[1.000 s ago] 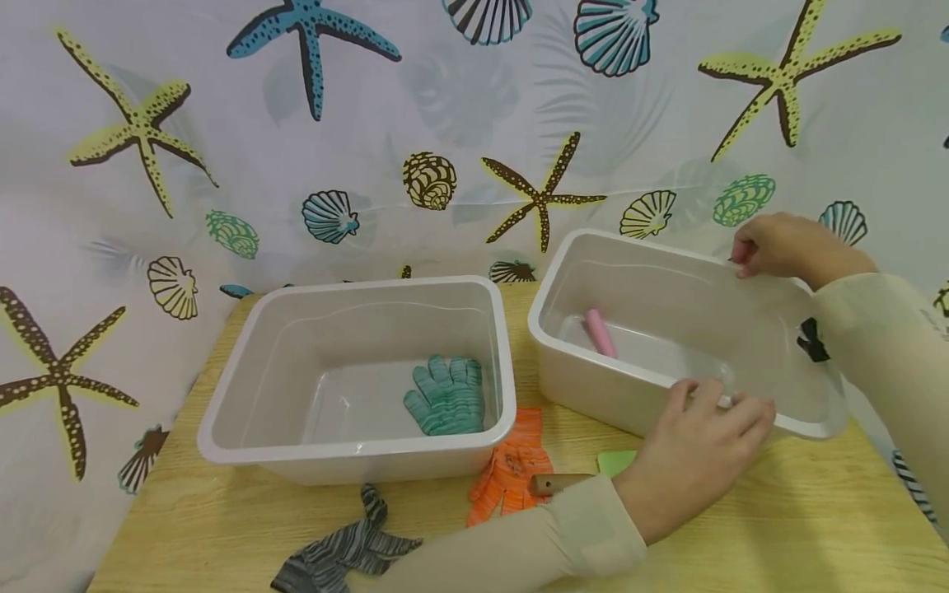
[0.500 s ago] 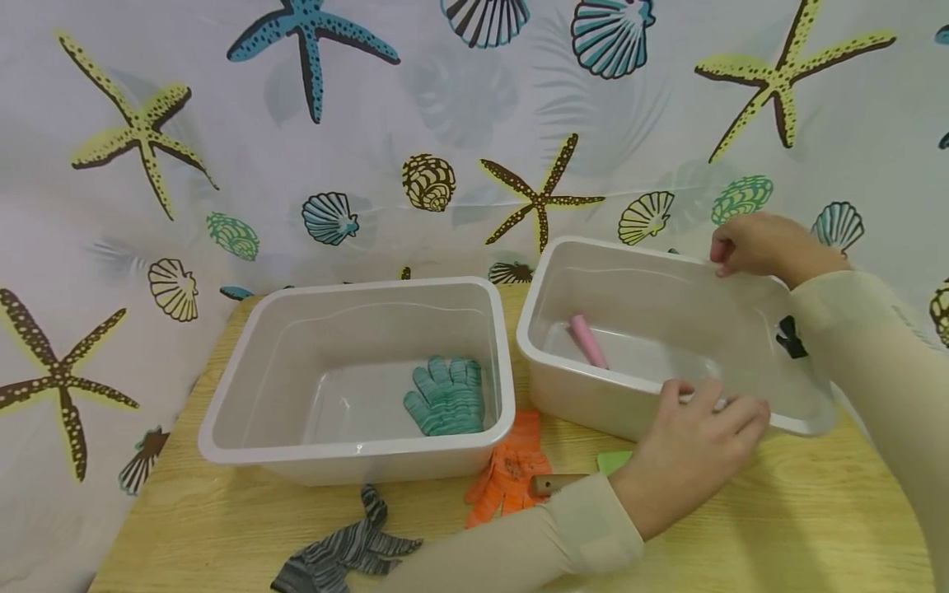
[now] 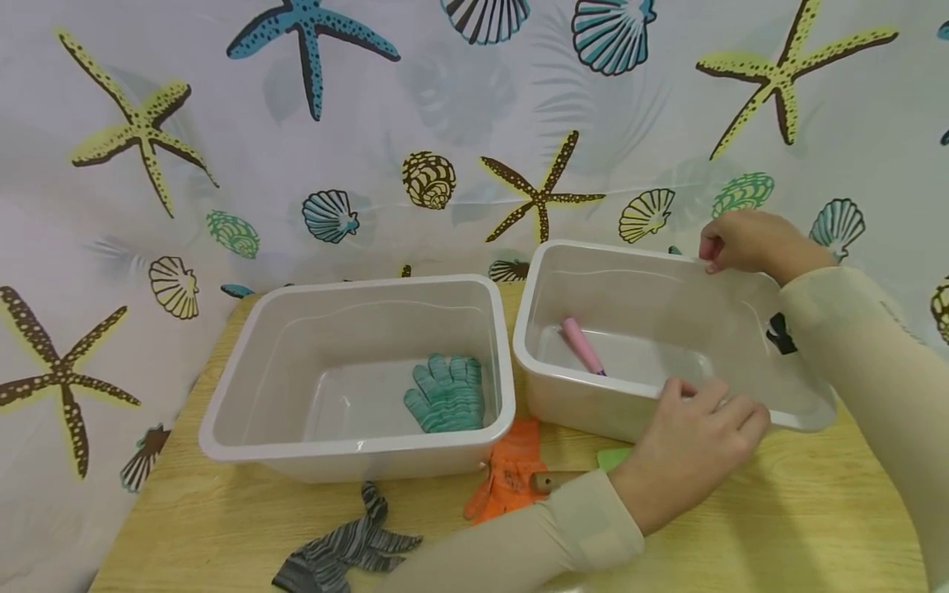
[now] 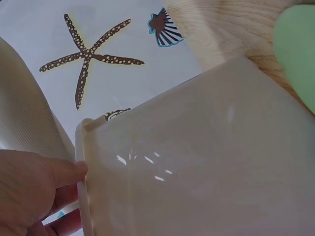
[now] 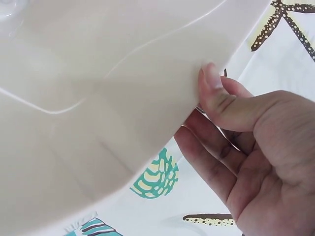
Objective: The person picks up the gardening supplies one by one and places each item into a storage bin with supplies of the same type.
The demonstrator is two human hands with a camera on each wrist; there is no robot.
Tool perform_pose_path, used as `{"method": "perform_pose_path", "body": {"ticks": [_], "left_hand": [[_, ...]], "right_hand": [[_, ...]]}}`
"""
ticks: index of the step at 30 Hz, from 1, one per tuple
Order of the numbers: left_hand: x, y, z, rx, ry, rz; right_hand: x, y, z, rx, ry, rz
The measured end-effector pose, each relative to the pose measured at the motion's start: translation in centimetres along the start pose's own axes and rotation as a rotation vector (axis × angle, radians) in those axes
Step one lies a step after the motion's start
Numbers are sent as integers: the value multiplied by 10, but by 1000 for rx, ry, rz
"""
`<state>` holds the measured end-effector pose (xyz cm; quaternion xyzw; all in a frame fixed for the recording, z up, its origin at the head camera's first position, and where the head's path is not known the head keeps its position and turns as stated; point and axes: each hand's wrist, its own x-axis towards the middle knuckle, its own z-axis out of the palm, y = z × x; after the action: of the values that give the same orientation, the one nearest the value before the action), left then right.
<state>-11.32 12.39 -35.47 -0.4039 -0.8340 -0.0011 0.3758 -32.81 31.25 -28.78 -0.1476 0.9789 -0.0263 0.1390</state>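
Observation:
My left hand (image 3: 693, 453) pinches the front rim of the right-hand pale plastic tub (image 3: 593, 399); in the left wrist view the thumb lies on that rim, beside the tub's smooth outer wall (image 4: 197, 147). Across the tub, my right hand (image 3: 759, 243) grips the back rim, its thumb on the inner side in the right wrist view. A pink cylinder with a dark tip (image 3: 582, 346) lies at the tub's left end. Some black thing (image 3: 780, 333) shows near the right wall, partly hidden by the right sleeve. The tub stands at an angle to its neighbour.
A second pale tub (image 3: 348, 450) on the left holds a green knit glove (image 3: 448, 395). On the wooden table (image 3: 185, 527) lie a grey glove (image 3: 344, 543), an orange glove (image 3: 511, 482), a wooden handle (image 3: 556, 480) and a light green piece (image 3: 613, 458). A shell-print cloth hangs behind.
Both hands have shifted the right tub leftward, closer to the left tub. The pink cylinder has moved left with it and tilted more. The left tub and the gloves stay put.

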Motion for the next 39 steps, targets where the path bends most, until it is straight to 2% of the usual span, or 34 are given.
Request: {"method": "perform_pose_path", "body": {"ticks": [7, 13, 19, 25, 29, 32, 35, 39], "left_hand": [[-1, 4, 1, 6, -5, 13], [0, 7, 0, 19, 3, 0], [1, 13, 0, 37, 17, -7], [2, 26, 13, 14, 21, -29], [2, 28, 13, 8, 21, -35], [3, 29, 13, 10, 44, -43], [3, 34, 22, 13, 57, -54], [3, 36, 23, 16, 49, -51]], "right_hand": [[1, -5, 1, -25, 30, -19], [3, -11, 3, -45, 60, -54], [2, -14, 3, -46, 51, -47], [2, -14, 3, -65, 44, -69], [2, -18, 3, -60, 34, -69], [2, -21, 3, -63, 38, -70], [3, -23, 2, -68, 40, -79], [5, -24, 3, -74, 37, -92]]}}
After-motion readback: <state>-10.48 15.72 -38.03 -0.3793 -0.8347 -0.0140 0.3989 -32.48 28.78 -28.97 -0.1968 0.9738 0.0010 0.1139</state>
